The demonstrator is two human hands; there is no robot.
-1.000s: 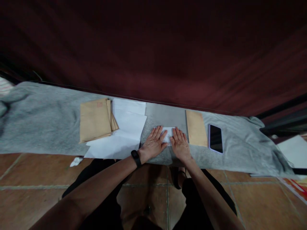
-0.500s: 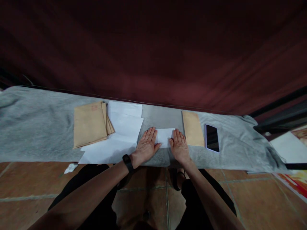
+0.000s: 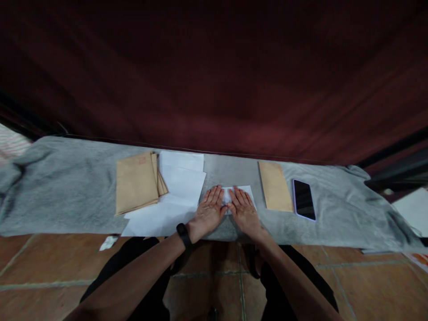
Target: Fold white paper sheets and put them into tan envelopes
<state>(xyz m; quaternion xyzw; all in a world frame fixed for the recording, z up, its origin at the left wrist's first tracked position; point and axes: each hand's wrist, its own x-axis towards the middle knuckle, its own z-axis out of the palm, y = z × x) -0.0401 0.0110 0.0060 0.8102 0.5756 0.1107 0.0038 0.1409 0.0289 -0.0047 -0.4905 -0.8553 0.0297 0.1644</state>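
A small folded white paper (image 3: 228, 196) lies on the grey cloth in front of me. Flat on its left part rests my left hand (image 3: 211, 208), fingers stretched out and a black band on the wrist. My right hand (image 3: 244, 211) presses flat on the same paper, fingers extended, close beside the left. Both palms cover much of the paper, and only its middle and upper right edge show. Left of my hands are loose white sheets (image 3: 182, 182). To the right lies a single brown envelope (image 3: 275, 187).
A stack of brown envelopes (image 3: 137, 183) overlaps the sheets on the left. A phone (image 3: 304, 199) lies face up right of the single envelope. The grey cloth (image 3: 76, 187) covers a narrow surface backed by a dark red curtain (image 3: 214, 89). Crumpled white paper (image 3: 109, 242) lies on the tiled floor.
My hands have come closer together over the folded paper; the right hand slid inward from its right end. The view has shifted slightly, moving everything a little right and down.
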